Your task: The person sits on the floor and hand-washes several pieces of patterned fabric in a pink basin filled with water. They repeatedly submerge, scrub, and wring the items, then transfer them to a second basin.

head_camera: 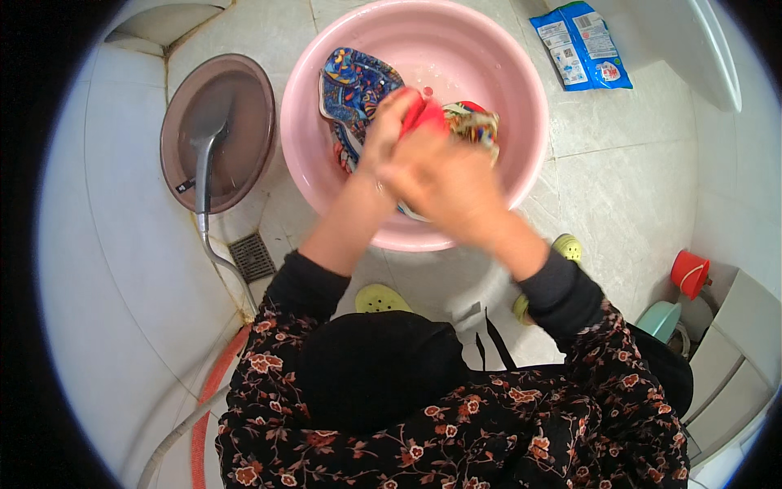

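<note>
A large pink plastic basin [482, 49] stands on the tiled floor in front of me. Over it, my left hand [388, 137] and my right hand [446, 177] are pressed together around a bunched patterned cloth [473, 125] with a bright red part [423, 116]. Both hands are blurred, and they hide much of the cloth between them. Another part of patterned fabric, dark blue and multicoloured [360, 79], hangs or lies at the basin's left side; whether it is one piece with the held cloth I cannot tell.
A brownish basin [267, 116] of cloudy water, with a shower head [211, 140] in it, stands at the left beside a floor drain [252, 257]. A blue packet [580, 47] lies at the upper right. A red bucket [690, 273] and teal basin [660, 321] are at the right.
</note>
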Motion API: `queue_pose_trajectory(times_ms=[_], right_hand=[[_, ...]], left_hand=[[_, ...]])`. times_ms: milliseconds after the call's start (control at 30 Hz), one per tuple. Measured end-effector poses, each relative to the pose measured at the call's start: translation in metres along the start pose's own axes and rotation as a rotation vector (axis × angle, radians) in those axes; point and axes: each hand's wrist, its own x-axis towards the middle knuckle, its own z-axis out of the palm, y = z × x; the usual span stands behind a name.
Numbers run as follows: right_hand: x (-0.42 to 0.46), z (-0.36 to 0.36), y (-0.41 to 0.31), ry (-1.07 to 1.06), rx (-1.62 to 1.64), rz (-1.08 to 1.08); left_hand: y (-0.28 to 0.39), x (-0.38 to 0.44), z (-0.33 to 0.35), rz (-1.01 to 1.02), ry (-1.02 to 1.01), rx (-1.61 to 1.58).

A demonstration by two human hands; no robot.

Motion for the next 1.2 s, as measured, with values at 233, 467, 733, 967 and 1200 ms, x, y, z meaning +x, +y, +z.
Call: queue_pose_trajectory(times_ms=[233,467,733,967,1200], right_hand=[[0.017,0.024,0.026,0.179,-0.067,0.392],[0.019,0.033,0.015,0.146,-0.359,0.174],[0.006,0.04,0.006,0.138,-0.1,0.309],[0.009,0.024,0.067,0.305,0.715,0.636],[-0.042,-0.009,0.09,-0.323,1.326,0.509]], left_hand=[[-0.002,-0.026,0.01,-0.366,-0.048,-0.298],[0.001,-0.017,0.005,-0.287,0.155,-0.229],[-0.007,-0.017,-0.009,-0.368,-0.563,-0.507],[0.015,-0.022,0.014,-0.158,-0.079,-0.116],[0.037,-0.011,0.003,0.238,-0.279,-0.001]])
